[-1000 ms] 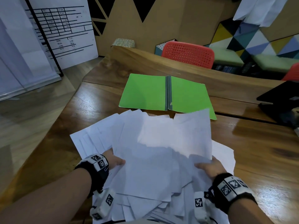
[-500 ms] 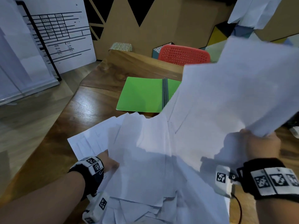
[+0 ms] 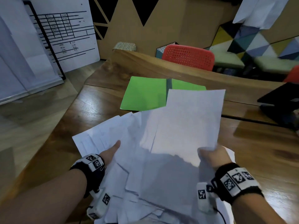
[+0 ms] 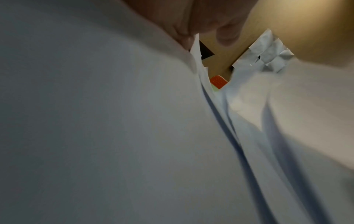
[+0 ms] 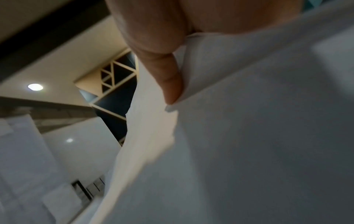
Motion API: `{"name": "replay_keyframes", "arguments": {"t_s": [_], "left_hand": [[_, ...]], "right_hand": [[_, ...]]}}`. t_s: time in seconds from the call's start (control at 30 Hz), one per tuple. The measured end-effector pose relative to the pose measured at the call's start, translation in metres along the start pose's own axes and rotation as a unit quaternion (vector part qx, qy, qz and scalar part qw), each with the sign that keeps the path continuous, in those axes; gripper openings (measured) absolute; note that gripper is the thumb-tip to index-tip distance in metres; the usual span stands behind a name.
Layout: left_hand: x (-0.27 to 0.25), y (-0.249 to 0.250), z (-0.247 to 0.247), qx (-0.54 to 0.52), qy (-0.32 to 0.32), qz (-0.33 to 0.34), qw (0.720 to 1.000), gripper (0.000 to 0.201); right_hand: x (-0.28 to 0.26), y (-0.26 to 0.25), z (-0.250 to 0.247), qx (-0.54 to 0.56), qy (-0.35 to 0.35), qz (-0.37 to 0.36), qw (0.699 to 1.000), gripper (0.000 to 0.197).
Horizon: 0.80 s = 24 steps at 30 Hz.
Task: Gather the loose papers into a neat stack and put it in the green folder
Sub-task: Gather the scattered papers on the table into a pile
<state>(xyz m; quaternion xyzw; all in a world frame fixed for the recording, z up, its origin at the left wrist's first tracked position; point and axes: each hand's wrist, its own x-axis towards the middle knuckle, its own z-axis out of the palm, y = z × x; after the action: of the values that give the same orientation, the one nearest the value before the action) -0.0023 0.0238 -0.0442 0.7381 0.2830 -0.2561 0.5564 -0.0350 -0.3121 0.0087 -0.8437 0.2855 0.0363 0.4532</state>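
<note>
Two hands in loose papers (image 3: 129,151), green folder (image 3: 144,94) beyond.
Right hand (image 3: 212,156) grip pinches raised sheets (image 3: 191,120) hiding folder's right half; left hand (image 3: 110,152) grip unclear; red chair (image 3: 188,57) far; black object (image 3: 281,102) right on tabletop (image 3: 258,146).

No text, brand or number can be read. Table lines and rows of print are seen on the white board (image 3: 64,38) at the upper left, too blurred to make out. Black-and-white square code markers are borne on the wristbands (image 3: 94,162), without legible characters.
</note>
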Motion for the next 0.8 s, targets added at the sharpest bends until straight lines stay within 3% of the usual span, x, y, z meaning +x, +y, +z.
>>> {"name": "replay_keyframes", "arguments": {"t_s": [0.13,0.23,0.33,0.47,0.6,0.73,0.8], "left_hand": [[0.001,-0.003,0.004,0.120,-0.001,0.011,0.993,0.071],[0.004,-0.008,0.004,0.137,0.000,0.058,0.989,0.056],[0.007,-0.009,0.003,0.156,-0.005,0.053,0.986,0.054],[0.010,-0.007,0.001,0.206,-0.004,0.035,0.978,0.054],[0.013,-0.011,0.001,0.190,0.007,0.027,0.981,0.051],[0.018,-0.015,0.000,0.154,0.011,0.019,0.988,0.049],[0.020,-0.017,-0.001,0.129,0.008,0.021,0.991,0.049]], "right_hand": [[0.004,0.036,0.036,-0.018,-0.043,0.080,0.996,0.055],[-0.001,0.039,0.054,-0.056,-0.037,0.074,0.995,0.039],[-0.002,0.030,0.061,-0.080,-0.058,0.040,0.994,0.015],[0.003,0.028,0.047,-0.078,-0.041,0.048,0.995,0.025],[0.004,0.032,0.034,-0.079,0.025,0.066,0.994,0.036],[0.007,0.032,0.033,-0.045,0.085,0.069,0.993,0.013],[0.009,0.032,0.034,-0.027,0.100,0.063,0.993,0.012]]}}
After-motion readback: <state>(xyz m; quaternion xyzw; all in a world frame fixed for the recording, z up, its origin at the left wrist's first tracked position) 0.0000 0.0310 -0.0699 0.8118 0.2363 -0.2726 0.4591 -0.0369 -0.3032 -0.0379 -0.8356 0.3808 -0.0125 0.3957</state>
